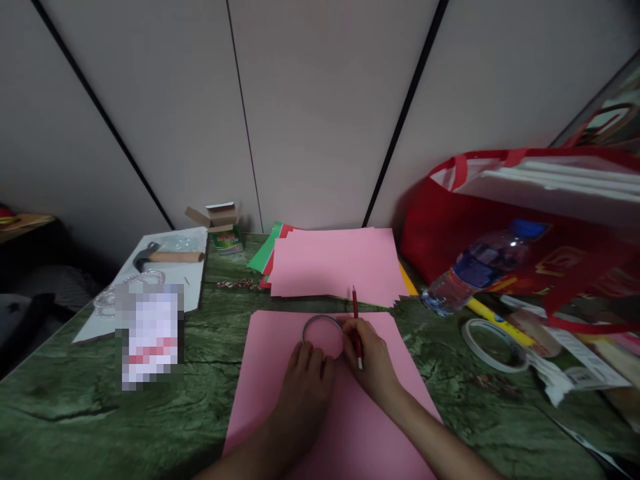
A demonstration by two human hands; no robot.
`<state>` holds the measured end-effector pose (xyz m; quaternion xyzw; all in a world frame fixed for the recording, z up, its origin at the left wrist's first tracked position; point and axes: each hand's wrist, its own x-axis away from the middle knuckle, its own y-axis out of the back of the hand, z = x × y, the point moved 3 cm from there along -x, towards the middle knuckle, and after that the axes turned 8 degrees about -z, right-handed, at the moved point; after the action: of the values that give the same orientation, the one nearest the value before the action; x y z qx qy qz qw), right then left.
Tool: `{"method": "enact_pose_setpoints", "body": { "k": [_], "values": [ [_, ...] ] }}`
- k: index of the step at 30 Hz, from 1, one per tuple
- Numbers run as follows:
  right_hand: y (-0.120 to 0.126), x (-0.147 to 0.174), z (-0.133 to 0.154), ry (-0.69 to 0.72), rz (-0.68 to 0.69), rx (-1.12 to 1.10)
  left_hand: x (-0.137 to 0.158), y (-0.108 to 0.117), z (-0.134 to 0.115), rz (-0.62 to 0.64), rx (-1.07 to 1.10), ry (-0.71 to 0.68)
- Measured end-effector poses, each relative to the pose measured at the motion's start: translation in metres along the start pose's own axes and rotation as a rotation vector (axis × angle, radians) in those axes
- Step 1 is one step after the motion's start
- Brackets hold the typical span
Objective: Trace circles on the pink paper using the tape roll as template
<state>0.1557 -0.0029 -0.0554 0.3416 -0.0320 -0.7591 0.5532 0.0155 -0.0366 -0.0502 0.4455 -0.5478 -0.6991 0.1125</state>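
On a pink sheet of paper (270,373) lies a thin grey ring (323,317), and pink paper shows through its middle. My left hand (307,380) rests on the ring's near left side, fingers bent and close together, holding it against the sheet. At the ring's right side, my right hand (370,357) is closed around a slim red pen (355,303). One end of the pen points away from me past the fingers, while a pale end shows near the palm. I cannot make out any line drawn on the paper.
Behind the sheet is a stack of pink paper (335,263) over green and red sheets. A hammer (173,257) lies on a white board (193,287) at left, near a small open box (227,237). At right are a bottle (475,270), tape roll (493,343) and red bag (425,227).
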Motion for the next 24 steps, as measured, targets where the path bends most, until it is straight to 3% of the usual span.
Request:
{"method": "enact_pose_setpoints", "body": {
  "k": [9,14,18,24],
  "values": [
    [0.000,-0.001,-0.001,-0.065,0.031,-0.070,0.000,-0.001,0.002,-0.137,-0.040,-0.047],
    [0.013,-0.009,0.006,-0.132,-0.069,-0.145,0.000,-0.002,0.003,-0.070,-0.039,-0.028],
    [0.028,-0.029,0.009,-0.190,-0.168,-0.354,0.001,-0.001,0.001,-0.083,-0.033,-0.034],
    [0.010,-0.068,0.001,-0.392,-0.046,-0.606,0.002,-0.004,0.000,-0.079,0.010,-0.033]
  ]
}}
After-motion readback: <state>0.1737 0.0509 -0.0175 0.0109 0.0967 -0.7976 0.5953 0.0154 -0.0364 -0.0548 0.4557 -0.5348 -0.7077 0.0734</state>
